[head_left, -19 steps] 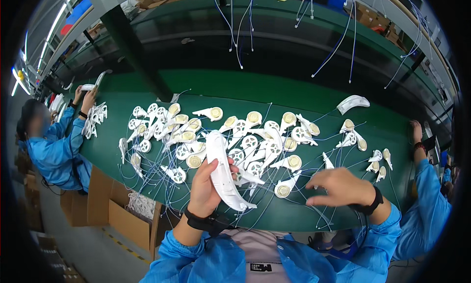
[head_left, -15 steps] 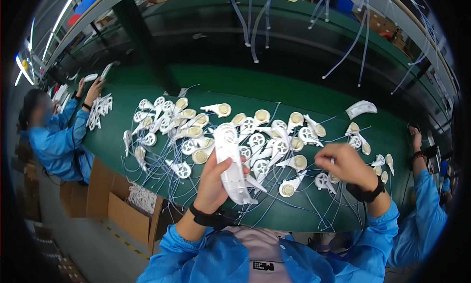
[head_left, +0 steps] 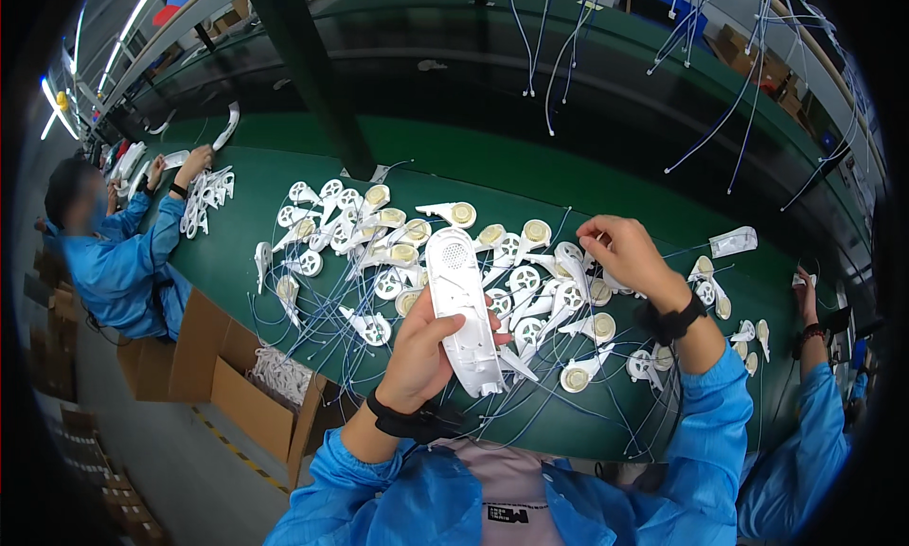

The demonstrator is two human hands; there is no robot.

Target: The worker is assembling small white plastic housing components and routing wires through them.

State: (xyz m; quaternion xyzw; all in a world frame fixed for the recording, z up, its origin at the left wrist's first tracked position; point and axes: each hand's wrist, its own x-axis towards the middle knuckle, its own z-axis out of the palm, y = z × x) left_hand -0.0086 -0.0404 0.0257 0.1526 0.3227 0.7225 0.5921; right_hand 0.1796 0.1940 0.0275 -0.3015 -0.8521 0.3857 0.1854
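The left hand (head_left: 424,349) wraps around a long white plastic shell (head_left: 462,309). The right hand (head_left: 623,252) pinches a thin blue wire (head_left: 568,222) above the green table (head_left: 237,252).

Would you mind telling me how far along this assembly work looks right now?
Done: nothing finished shows. In hand: the left hand holds a long white housing, while the right hand pinches a thin wire. Left: many white wired parts cover the green table.

White fan parts (head_left: 407,252) and blue wires (head_left: 322,309) crowd the green table's (head_left: 237,262) centre; bare strips run along its left part and far edge (head_left: 530,167), under hanging cables (head_left: 549,44)
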